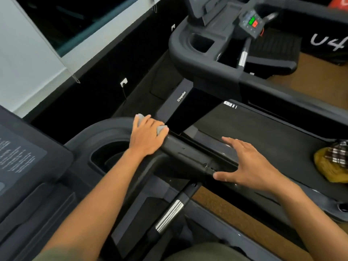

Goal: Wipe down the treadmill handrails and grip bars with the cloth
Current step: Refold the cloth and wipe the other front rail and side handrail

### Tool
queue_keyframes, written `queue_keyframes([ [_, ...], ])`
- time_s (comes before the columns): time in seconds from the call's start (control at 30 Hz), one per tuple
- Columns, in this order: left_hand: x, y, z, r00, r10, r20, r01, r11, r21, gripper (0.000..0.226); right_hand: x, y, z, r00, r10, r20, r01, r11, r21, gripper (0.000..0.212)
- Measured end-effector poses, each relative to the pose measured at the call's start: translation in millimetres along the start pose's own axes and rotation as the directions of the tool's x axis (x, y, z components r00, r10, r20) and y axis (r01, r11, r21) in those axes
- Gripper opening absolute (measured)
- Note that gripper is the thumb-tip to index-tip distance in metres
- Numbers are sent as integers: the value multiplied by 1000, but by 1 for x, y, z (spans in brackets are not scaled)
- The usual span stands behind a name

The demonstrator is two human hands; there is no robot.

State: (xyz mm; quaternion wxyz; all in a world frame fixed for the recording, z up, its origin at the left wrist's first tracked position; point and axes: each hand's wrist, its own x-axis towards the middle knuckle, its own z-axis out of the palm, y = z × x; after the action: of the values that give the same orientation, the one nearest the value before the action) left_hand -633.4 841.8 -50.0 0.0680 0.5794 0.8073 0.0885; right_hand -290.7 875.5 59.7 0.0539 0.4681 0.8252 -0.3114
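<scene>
My left hand [146,136] lies on top of a grey cloth [161,129] and presses it onto the near treadmill's black handrail [188,157], at the rail's far end beside the cup holder. Only small bits of the cloth show past my fingers. My right hand [246,164] is spread flat, fingers straight, over the same handrail further to the right, with the thumb touching the rail's near side. A grip bar with a silver ribbed sensor [169,215] slopes down below the handrail, between my arms.
A second treadmill stands beyond, with its console buttons [252,22], cup holder [202,43] and belt [263,129]. A yellow cloth and a checked cloth [331,161] lie on that belt at right. The near console screen [18,157] is at left. Cork flooring [235,213] shows between machines.
</scene>
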Motion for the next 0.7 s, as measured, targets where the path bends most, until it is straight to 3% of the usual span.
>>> queue_keyframes([
  [0.17, 1, 37, 9, 998, -66, -21, 65, 997, -35, 52, -28, 41, -6, 994, 87, 63, -87, 996, -11, 131],
  [0.27, -28, 84, 19, 999, 38, 3, -38, 999, 22, 54, -39, 54, 1, 993, 84, 88, -84, 996, 2, 132],
  [0.37, -72, 140, 29, 992, 106, -62, -113, 984, -138, 35, -49, 68, 9, 990, 88, 109, -90, 996, 12, 132],
  [0.47, -112, 175, 40, 976, 184, -112, -206, 949, -237, 39, -60, 80, 14, 990, 99, 101, -101, 995, 8, 127],
  [0.63, -118, 139, 36, 919, 379, -112, -393, 904, -170, 49, -72, 89, 22, 998, 59, 37, -58, 997, -48, 112],
  [0.7, -105, 115, 30, 930, 349, -114, -360, 927, -102, 50, -77, 92, 27, 999, 43, 7, -42, 997, -68, 107],
])
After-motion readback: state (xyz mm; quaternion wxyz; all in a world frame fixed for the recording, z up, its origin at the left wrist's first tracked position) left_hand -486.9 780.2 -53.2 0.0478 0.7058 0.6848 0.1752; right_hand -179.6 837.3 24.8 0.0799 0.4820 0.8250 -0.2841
